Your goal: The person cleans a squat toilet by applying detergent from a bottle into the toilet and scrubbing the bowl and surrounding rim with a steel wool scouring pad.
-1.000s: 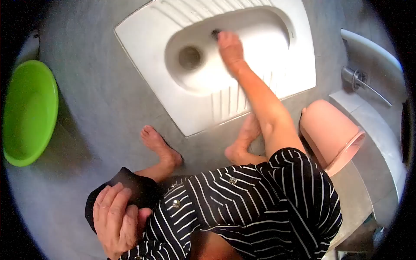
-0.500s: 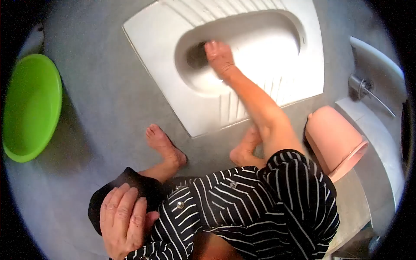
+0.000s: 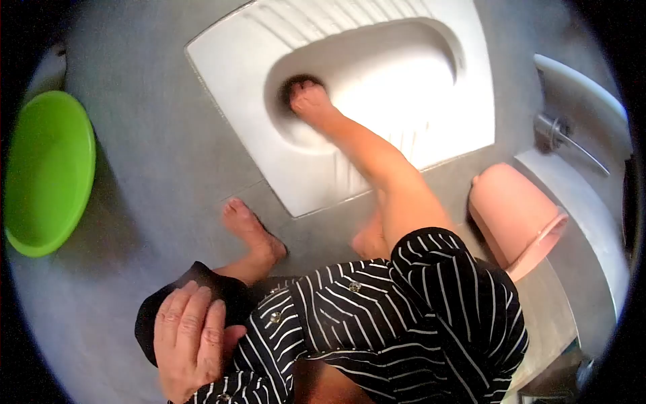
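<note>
A white squat toilet is set in the grey floor at the top of the view. My right hand is down at its dark drain hole, fingers closed; whatever they hold is hidden, though a dark thing showed at the fingertips a second ago. At the lower left, my left hand lies on my knee, which is covered in black cloth. Its fingers are stretched out side by side, with the thumb apart, and nothing is in it.
A green basin stands at the far left. To the right, a pink bucket lies tilted beside a curved ledge. A metal fitting with a thin rod is on the wall above it. My bare feet are on the floor below the toilet.
My right hand has moved left and down along the bowl, from its middle to the drain hole. My left hand has stayed on the knee.
</note>
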Demonstrator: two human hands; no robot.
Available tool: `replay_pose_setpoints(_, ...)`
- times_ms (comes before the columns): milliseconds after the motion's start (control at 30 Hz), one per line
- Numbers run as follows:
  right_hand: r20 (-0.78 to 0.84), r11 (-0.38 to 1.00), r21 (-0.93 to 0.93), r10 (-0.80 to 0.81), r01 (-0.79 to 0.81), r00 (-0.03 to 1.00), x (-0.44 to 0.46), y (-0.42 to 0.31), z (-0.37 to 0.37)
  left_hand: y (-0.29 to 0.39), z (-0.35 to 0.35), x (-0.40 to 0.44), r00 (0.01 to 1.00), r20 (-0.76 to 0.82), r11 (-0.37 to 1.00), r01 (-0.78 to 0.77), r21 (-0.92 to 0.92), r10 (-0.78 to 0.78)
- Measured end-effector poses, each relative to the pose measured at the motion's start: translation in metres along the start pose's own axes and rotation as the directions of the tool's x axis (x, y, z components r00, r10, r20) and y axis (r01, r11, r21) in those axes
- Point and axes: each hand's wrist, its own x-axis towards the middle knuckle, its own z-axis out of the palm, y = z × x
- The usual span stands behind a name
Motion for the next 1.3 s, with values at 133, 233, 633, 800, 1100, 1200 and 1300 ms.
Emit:
replay_pose_setpoints(133, 0.031, 0.991, 0.066, 0.118, -0.119, 0.993, 0.004, 0.000, 0.019, -0.003, 0.006, 0.000, 0.998, 0.056, 0.998, -0.009, 0.064, 0.006)
replay_pose_setpoints(233, 0.487, 0.990, 0.141, -0.066, -0.004, 0.871, 0.011, 0.011, 0.002, -0.004, 0.006, -0.003, 0.997, 0.066, 0.997, 0.039, 0.073, -0.044)
replay_pose_setpoints(633, -0.077, 0.988, 0.054, 0.146, -0.142, 0.986, -0.005, 0.041, -0.029, -0.006, 0.003, -0.008, 0.995, 0.089, 0.999, 0.050, 0.022, -0.052)
replay_pose_setpoints(800, 0.185, 0.990, 0.098, -0.117, 0.100, 0.976, -0.027, 0.015, -0.024, -0.008, 0.005, -0.007, 0.996, 0.080, 0.999, 0.039, -0.006, -0.038)
replay_pose_setpoints(1100, 0.131, 0.948, -0.119, 0.310, -0.295, 0.942, -0.081, 0.161, -0.096, -0.015, 0.012, -0.022, 0.985, 0.153, 0.997, 0.081, 0.007, -0.081)
replay_pose_setpoints(1200, 0.353, 0.972, 0.035, 0.208, -0.234, 0.912, -0.072, 0.104, -0.094, -0.016, 0.014, -0.021, 0.988, 0.134, 0.997, 0.075, -0.012, -0.073)
replay_pose_setpoints(1300, 0.427, 0.942, 0.334, -0.122, -0.031, 0.896, -0.058, 0.027, -0.065, -0.013, 0.015, -0.021, 0.993, 0.111, 0.999, 0.046, -0.004, -0.045)
